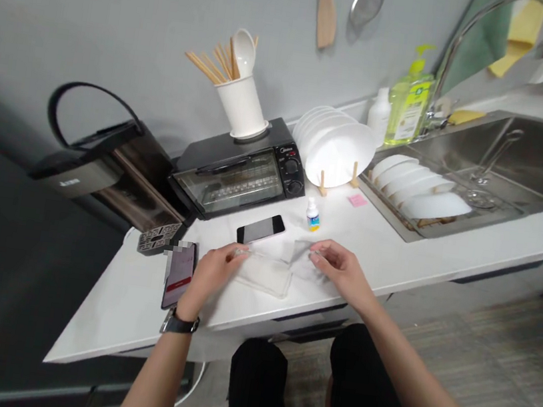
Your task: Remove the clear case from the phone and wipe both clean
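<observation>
A thin, whitish, tissue-like sheet point(264, 275) lies partly folded near the counter's front edge. My left hand point(214, 269) pinches its left corner between thumb and fingers. On the right, my right hand point(336, 266) pinches a greyish, see-through part of the sheet point(301, 261); whether both parts are one piece I cannot tell. Just behind the hands lies a phone point(261, 229) with a dark screen. Beyond my right hand stands a small white bottle point(313, 215) with a blue and yellow label. Another phone point(179, 276), its screen lit, rests beside my left wrist.
A black toaster oven point(239, 179) carries a white utensil holder point(243, 105). To its left stands a dark water dispenser point(119, 169). White plates point(334, 148) stand in a rack, near a pink note point(357, 200). Bowls point(416, 183) sit in the steel sink point(518, 204) at right.
</observation>
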Demonstrator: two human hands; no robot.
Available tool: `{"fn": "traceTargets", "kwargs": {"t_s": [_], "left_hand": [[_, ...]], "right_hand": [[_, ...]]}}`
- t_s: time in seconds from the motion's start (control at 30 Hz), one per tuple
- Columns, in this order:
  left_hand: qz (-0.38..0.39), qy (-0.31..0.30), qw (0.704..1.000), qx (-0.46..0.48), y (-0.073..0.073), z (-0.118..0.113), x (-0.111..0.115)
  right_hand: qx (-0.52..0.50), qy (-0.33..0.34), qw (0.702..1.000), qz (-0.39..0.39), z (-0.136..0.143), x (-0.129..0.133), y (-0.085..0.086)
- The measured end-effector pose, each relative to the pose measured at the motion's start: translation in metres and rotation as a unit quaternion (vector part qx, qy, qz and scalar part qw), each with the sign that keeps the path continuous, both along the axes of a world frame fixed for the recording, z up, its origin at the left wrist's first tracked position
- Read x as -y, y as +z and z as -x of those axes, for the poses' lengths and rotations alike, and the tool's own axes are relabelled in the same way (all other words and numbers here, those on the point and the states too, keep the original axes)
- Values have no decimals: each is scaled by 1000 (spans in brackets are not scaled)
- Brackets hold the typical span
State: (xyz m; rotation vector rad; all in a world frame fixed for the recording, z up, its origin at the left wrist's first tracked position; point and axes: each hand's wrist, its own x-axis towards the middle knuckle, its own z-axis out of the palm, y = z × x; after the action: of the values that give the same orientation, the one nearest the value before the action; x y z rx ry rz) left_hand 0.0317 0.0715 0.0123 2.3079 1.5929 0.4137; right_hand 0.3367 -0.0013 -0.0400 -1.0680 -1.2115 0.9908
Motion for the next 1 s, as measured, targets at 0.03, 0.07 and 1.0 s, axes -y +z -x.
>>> {"fn": "traceTargets", "kwargs": {"t_s": [0.03,0.07,1.0], "left_hand": [[-34,-11,999,-25,1,-3,-4],[-75,-18,996,-37,1,-7,-7],[151,-11,779,609,10,-65,-85]], "right_hand": [[0,9,1000,0,0,0,0],[2,16,1000,-1,0,0,-1],[269,-131,916,-266,31,-16,34]]}}
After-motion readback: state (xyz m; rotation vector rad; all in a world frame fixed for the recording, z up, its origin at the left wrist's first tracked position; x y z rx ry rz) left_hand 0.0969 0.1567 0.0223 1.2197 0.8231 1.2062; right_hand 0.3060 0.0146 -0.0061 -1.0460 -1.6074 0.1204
